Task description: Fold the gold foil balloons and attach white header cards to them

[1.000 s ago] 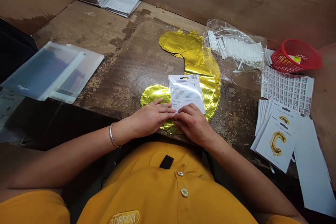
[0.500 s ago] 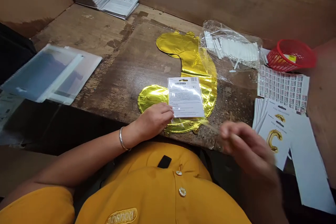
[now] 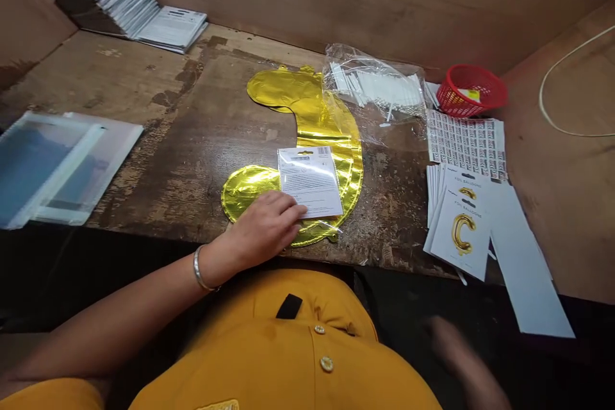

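Note:
A flat gold foil balloon [image 3: 312, 122] shaped like a letter C lies in the middle of the worn wooden table [image 3: 192, 134]. A white printed packet [image 3: 310, 180] in a clear sleeve rests on its lower curve. My left hand [image 3: 262, 227] lies on the packet's near left corner, fingers flat and pressing it down. My right hand [image 3: 449, 346] is low at the bottom right, below the table edge, smeared by motion, so its fingers cannot be read.
A clear bag of white sticks [image 3: 379, 86] and a red basket [image 3: 471, 90] sit at the back right. A sticker sheet [image 3: 466, 144] and a stack of cards printed with a gold C [image 3: 461, 227] lie at right. Clear sleeves [image 3: 52, 166] lie left; stacked packets [image 3: 139, 6] far left.
My right hand left the packet, swung out to the right and dropped below the table edge. The left hand stayed on the packet. The view shifted to the right.

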Demonstrator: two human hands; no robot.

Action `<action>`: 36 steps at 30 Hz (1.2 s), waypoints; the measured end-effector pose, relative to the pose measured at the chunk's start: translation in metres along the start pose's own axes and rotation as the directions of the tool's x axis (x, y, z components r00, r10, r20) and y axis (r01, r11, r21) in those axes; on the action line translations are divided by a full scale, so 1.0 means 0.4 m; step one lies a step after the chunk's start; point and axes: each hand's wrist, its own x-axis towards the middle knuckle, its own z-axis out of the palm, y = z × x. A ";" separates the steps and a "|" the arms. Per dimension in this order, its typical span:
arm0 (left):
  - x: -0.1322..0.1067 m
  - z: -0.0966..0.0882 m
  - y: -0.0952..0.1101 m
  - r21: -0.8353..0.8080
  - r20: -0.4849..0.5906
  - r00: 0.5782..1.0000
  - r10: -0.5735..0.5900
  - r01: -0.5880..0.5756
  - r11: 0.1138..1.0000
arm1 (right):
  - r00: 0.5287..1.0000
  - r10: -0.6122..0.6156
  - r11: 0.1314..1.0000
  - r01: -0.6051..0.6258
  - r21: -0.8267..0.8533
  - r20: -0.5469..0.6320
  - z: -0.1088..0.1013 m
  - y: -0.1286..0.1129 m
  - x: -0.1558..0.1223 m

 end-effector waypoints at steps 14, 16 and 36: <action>0.008 0.030 0.022 -0.190 -0.078 0.986 -0.144 0.127 0.974 | 0.575 -0.815 0.578 0.816 0.027 0.074 0.146 -0.438 0.332; 0.008 0.026 0.019 -0.195 -0.062 0.972 -0.225 0.209 0.958 | 0.610 -0.792 0.610 0.791 0.040 0.016 0.159 -0.439 0.331; 0.073 0.000 -0.037 -0.913 0.206 0.777 -0.595 0.372 0.170 | 0.888 -0.437 0.752 0.449 0.483 -0.144 0.154 -0.471 0.317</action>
